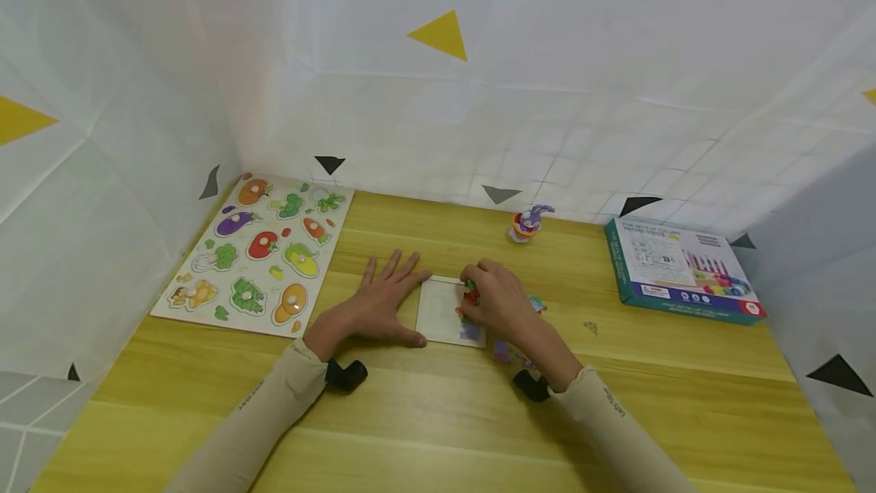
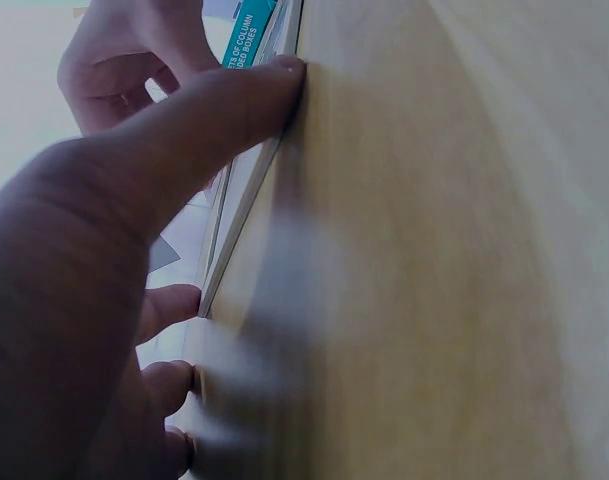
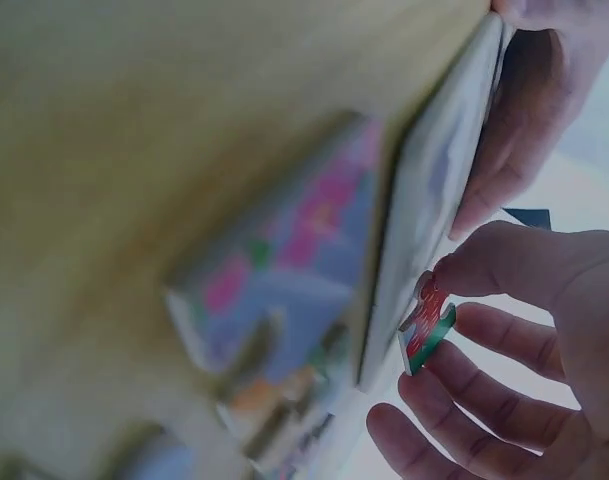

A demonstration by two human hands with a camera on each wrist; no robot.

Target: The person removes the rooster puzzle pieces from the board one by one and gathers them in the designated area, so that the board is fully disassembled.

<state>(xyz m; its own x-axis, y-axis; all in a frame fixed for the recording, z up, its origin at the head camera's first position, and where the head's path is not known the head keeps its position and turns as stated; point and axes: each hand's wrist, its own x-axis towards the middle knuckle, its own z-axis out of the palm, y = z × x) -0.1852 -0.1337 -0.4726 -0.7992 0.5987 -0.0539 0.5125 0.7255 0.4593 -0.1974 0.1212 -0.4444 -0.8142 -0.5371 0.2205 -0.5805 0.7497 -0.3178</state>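
A small white puzzle tray (image 1: 438, 314) lies flat on the wooden table. My left hand (image 1: 379, 303) is spread at its left side, with the index fingertip and thumb tip at its edge. Over the tray's right part, my right hand (image 1: 503, 303) pinches a red and green puzzle piece (image 3: 427, 325) between thumb and fingers. A purple piece (image 1: 469, 332) shows in the tray's lower right corner. Loose puzzle pieces (image 3: 294, 240) with pink flowers on a lilac ground lie just right of the tray, partly hidden under my right hand in the head view.
A vegetable peg board (image 1: 256, 257) lies at the left. Toward the back stands a small purple rabbit figure (image 1: 527, 224) in an orange cup. A teal-edged boxed set (image 1: 684, 268) lies at the right. White sheeting (image 1: 383, 120) closes off the back and sides.
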